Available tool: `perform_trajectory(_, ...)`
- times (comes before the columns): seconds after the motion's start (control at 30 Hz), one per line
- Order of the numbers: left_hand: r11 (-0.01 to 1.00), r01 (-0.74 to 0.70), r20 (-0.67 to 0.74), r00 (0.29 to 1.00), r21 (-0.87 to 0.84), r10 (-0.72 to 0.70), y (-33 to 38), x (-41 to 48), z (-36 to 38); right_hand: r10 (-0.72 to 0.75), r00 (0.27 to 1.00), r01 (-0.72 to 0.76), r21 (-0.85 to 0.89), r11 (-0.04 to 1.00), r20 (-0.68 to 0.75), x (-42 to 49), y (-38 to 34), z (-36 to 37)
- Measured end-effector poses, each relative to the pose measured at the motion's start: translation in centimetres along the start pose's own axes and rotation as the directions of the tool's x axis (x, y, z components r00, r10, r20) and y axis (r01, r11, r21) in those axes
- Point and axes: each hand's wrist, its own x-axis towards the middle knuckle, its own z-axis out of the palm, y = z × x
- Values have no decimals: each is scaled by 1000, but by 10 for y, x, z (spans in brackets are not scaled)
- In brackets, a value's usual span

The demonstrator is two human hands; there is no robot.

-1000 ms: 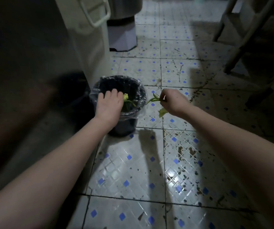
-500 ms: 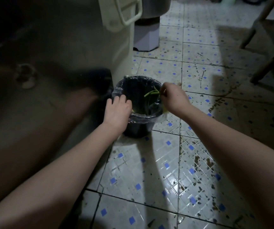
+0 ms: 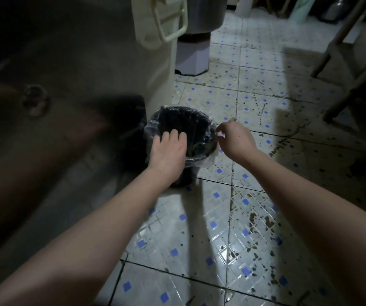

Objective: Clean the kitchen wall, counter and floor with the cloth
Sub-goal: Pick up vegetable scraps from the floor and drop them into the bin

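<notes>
Tiled kitchen floor (image 3: 199, 228), pale with small blue diamonds and spattered with dark specks and brown smears, fills the lower and right parts of the frame. At centre a small dark waste bin (image 3: 184, 177) stands on it, lined with a clear plastic bag (image 3: 206, 161) folded out over the rim. The inside is too dark to tell what lies in it. Left hand (image 3: 168, 153) lies flat on the near left rim, its grip wide, straight fingers reaching over the opening and holding nothing. Right hand (image 3: 235, 140) hangs at the right rim, its grip narrow, thumb and forefinger loosely curved and a little apart, nothing between them. Whether they touch the bag I cannot tell. Just behind the bin, upper centre, stands a tall cream tub (image 3: 155, 62) with a side handle (image 3: 171, 23). Chair legs (image 3: 341, 62) cross the upper right
</notes>
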Motion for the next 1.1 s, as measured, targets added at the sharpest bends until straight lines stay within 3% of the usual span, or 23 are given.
perform_trajectory(0.23, 990, -141, 17, 990, 3, 141, 45, 4, -3, 80, 995, -80, -9, 997, 52, -42, 63, -13)
perform_trajectory(0.37, 973, -231, 16, 973, 1, 231, 78, 5, 4, 196, 979, -195, -13, 981, 62, -76, 105, -20)
perform_trajectory(0.7, 884, -456, 142, 873, -103, 467, 133, -14, 41, 316, 931, -315, -31, 948, 181, -170, 160, -18)
perform_trajectory(0.93, 834, -531, 225, 803, -150, 552, 143, -52, 73, 428, 875, -454, 80, 887, 224, -250, 171, 29)
perform_trajectory(1.1, 824, -531, 309, 764, -196, 566, 143, -92, 93, 447, 849, -474, 33, 880, 282, -283, 178, 63)
